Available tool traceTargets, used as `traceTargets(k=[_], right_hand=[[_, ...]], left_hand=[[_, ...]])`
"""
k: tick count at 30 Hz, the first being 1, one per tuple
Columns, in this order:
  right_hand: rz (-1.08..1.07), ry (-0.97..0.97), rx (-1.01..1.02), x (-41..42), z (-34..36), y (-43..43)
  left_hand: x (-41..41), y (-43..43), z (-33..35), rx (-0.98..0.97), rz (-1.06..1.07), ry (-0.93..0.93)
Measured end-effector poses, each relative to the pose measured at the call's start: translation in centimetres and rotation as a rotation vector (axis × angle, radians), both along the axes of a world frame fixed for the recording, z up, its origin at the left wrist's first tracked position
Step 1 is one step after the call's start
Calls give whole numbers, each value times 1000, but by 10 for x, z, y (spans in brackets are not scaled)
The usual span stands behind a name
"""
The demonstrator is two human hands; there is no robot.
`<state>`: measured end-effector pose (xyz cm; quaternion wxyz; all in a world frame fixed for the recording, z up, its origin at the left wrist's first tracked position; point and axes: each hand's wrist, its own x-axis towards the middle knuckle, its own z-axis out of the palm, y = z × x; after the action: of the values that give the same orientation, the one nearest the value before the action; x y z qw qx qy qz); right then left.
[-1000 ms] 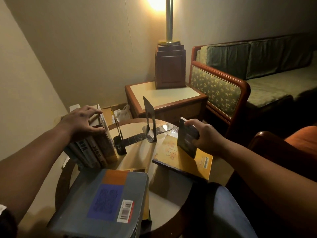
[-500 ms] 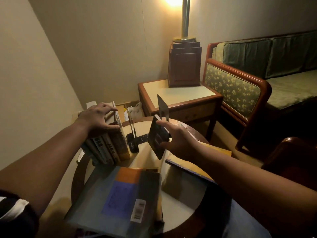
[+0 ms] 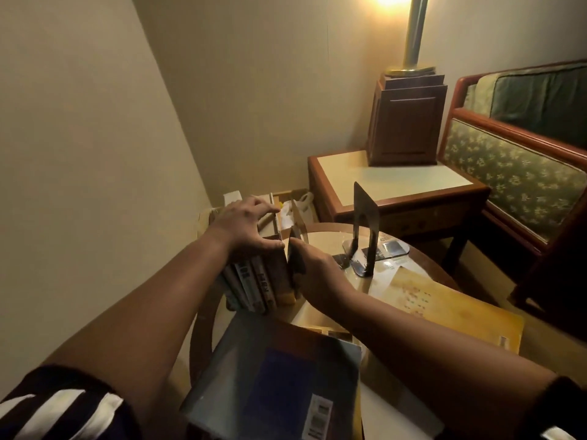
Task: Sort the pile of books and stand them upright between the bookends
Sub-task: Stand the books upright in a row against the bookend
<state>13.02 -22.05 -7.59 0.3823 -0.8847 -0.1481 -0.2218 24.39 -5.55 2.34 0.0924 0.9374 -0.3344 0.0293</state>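
Note:
Several books [image 3: 254,285] stand upright in a row at the left of the round table [image 3: 330,241]. My left hand [image 3: 246,225] lies over their tops with fingers spread and the thumb against the near cover. My right hand [image 3: 317,271] grips a small dark book [image 3: 294,257] and holds it upright against the right end of the row. One black bookend [image 3: 298,219] stands just behind that book. A second black bookend [image 3: 365,231] stands apart to the right. A yellow book [image 3: 444,308] and a grey book with a blue panel [image 3: 279,376] lie flat on the table.
A wooden side table [image 3: 394,182] with a lamp base [image 3: 408,117] stands behind the round table. A green patterned sofa [image 3: 514,166] is to the right. The beige wall is close on the left. A cardboard box and a white bag [image 3: 293,208] sit on the floor in the corner.
My right hand carried the small dark book from above the yellow book leftward to the end of the upright row. My left hand stayed on the row's tops. The view shifted left.

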Motion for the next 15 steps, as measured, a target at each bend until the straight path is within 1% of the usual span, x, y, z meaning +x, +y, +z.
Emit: traceTargets(k=[2,4,6,8,9,15], right_hand=[[-48,56,52,11,-5,6],[-64,151,81,20,-9,12],[-105,316,173,29,-18,17],[-159,505,321,36,-27,22],[-176,561,370,39,-30,23],[-124,714,517,50,-35,26]], left_hand=[[0,0,0,3,0,-5],[0,0,0,9,0,-6],[0,1,0,10,0,-2],[1,2,0,7,0,2],[0,2,1,8,-1,2],[0,3,1,-3,7,12]])
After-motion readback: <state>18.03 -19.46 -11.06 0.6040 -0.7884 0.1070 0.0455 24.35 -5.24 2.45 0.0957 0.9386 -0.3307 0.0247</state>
